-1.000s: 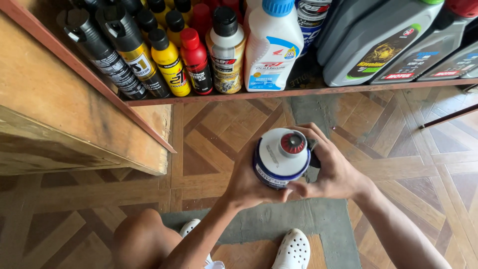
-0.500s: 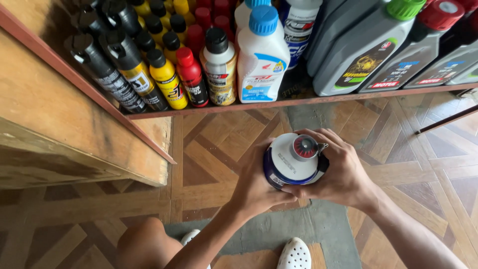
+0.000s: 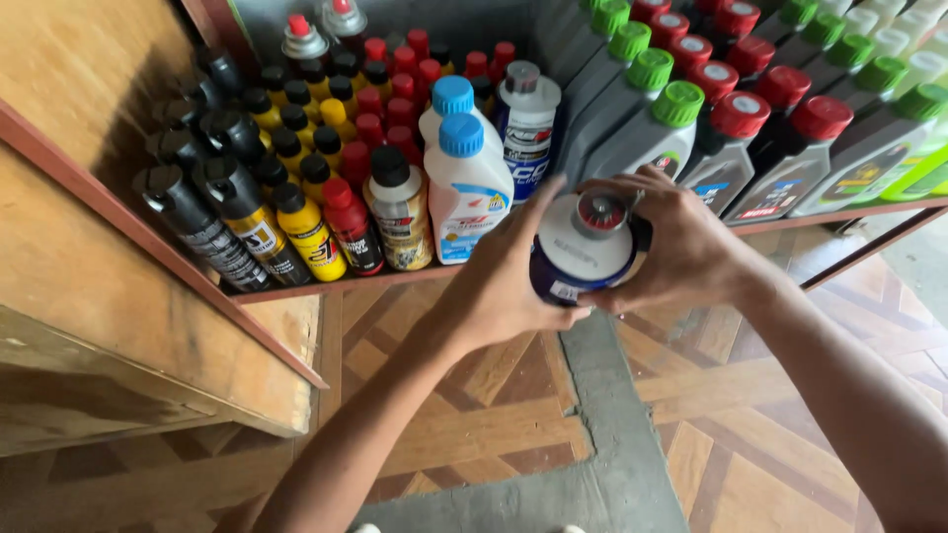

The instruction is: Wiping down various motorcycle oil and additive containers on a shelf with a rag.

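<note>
Blue-and-white bottle (image 3: 583, 252), red cap, upright.

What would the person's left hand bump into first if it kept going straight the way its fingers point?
Probably the white plastic bottle with the blue cap on the wooden shelf. The left hand, gripping a white-topped round blue bottle, points up toward it; depth is unclear, so the white bottle with the grey cap might come first.
</note>
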